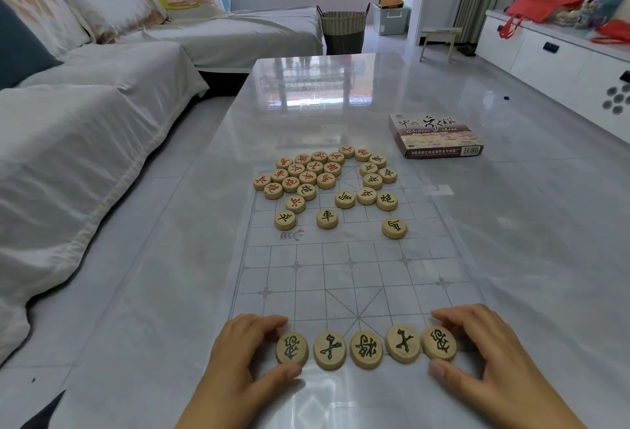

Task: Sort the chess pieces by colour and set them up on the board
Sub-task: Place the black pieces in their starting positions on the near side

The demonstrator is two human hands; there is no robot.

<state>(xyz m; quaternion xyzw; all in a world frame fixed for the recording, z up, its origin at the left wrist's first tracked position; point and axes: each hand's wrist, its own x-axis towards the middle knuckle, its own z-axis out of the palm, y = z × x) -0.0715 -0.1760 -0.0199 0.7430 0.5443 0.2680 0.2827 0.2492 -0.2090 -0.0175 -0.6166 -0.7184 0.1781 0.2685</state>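
Row (364, 348) of five black-marked pieces lies face up along the near edge of the board (341, 268), the discs side by side with slim gaps or none. Left hand (245, 360) holds the left end piece (292, 348): fingers (269, 321) curl over its far rim and the thumb sits at its near rim. Right hand (484, 350) holds the right end piece (439, 343) the same way, forefinger at the far rim, thumb at the near rim. The three middle discs lie between the two hands, touched by neither.

Beyond the row, open grid spans the full width of the board up to its midline. Three black strays (327, 218) sit just past that line, well apart from one another. A red cluster (300, 172) is packed tight at the far left of the grid, with one black-marked disc on its near side. A black group (373, 180) lies loosely at the far right.

A box (436, 135) lies flat on the counter (528, 224) past the board's far right corner, apart from all pieces. Glossy counter surface extends right of the board and on to the far edge. A sofa (85, 138) runs along the counter's left edge, with a strip of floor between. A basket (344, 31) stands beyond the far end.
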